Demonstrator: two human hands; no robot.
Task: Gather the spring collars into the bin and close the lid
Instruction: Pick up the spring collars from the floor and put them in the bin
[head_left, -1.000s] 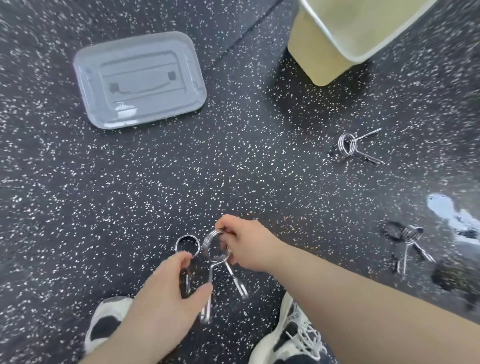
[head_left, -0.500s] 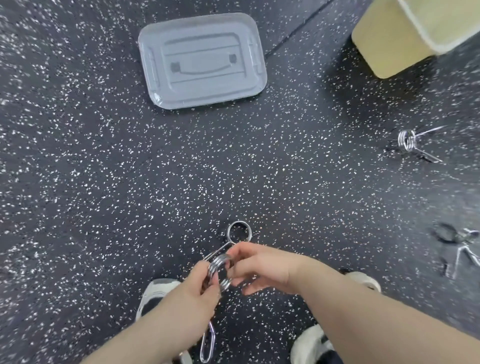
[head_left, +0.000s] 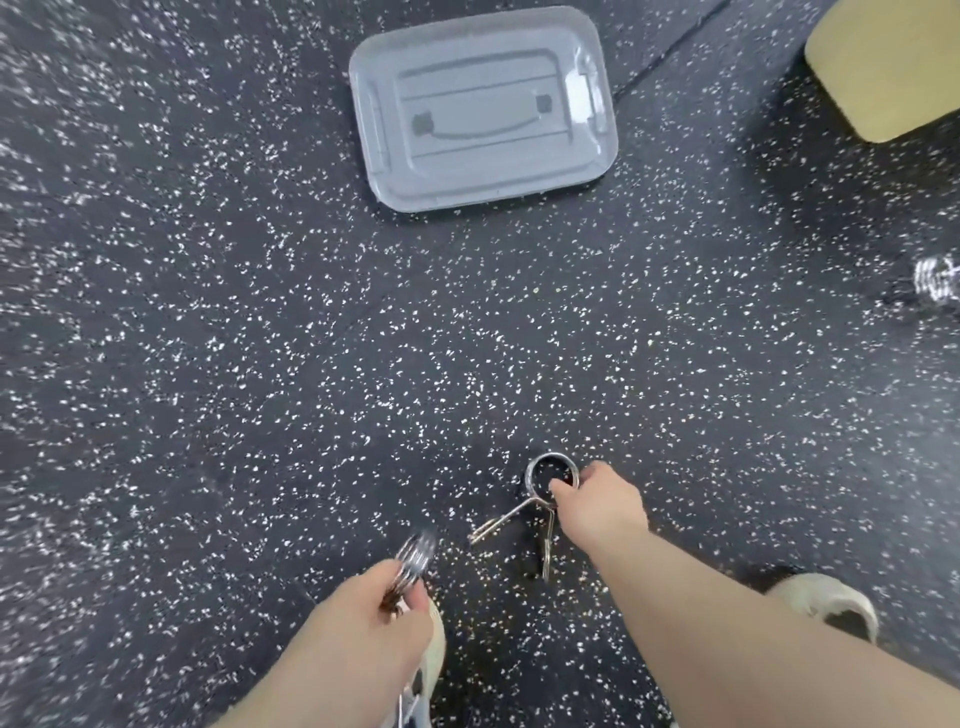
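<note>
My left hand (head_left: 363, 618) is closed around a chrome spring collar (head_left: 415, 553), whose coil sticks out above the fingers, blurred. My right hand (head_left: 597, 504) pinches the coil of a second spring collar (head_left: 540, 475) that lies on the floor, its two handles pointing down and left. A third spring collar (head_left: 935, 280) lies at the right edge, partly cut off. The yellowish bin (head_left: 883, 78) shows only a corner at the top right. The grey translucent lid (head_left: 483, 109) lies flat on the floor at top centre.
The floor is black speckled rubber matting with a seam running diagonally near the lid. My two light shoes (head_left: 826, 605) are at the bottom, the left one mostly hidden under my left hand.
One collar has passed from my right hand into my left, which has drawn back. My right hand has reached to the second collar on the floor. The view has shifted left.
</note>
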